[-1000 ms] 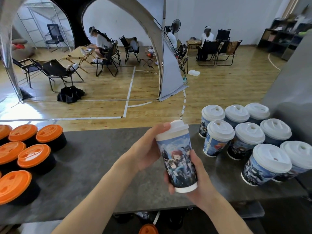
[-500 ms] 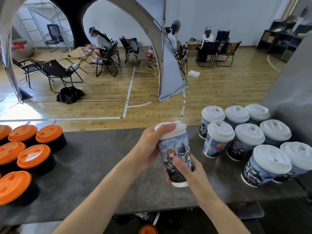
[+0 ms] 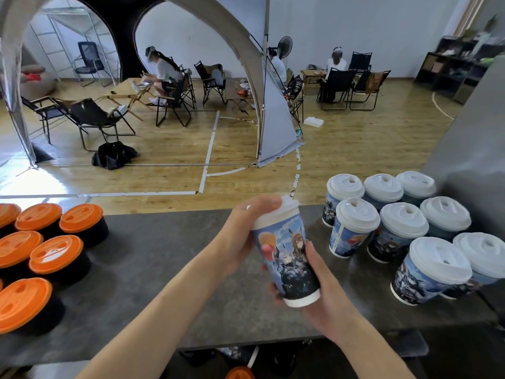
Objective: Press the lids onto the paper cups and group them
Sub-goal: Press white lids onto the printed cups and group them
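Above the dark bench [image 3: 164, 258], the printed paper cup [image 3: 287, 255] hangs tilted, left of the white-lidded cups [image 3: 404, 228]. The left hand [image 3: 243, 236] closes its grip around the cup's upper side, fingers over its white lid [image 3: 284, 207]; the right hand [image 3: 325, 294] grips its base. Orange-lidded black cups [image 3: 49, 255] stand far left of it.

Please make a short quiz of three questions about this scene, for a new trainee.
1. True or false: the held cup rests on the counter.
2. Which hand presses the white lid? A) left hand B) right hand
3. Fill in: the black cups on the left have ____ lids.

Key: 1 false, it is held tilted above the counter; 2 A; 3 orange.
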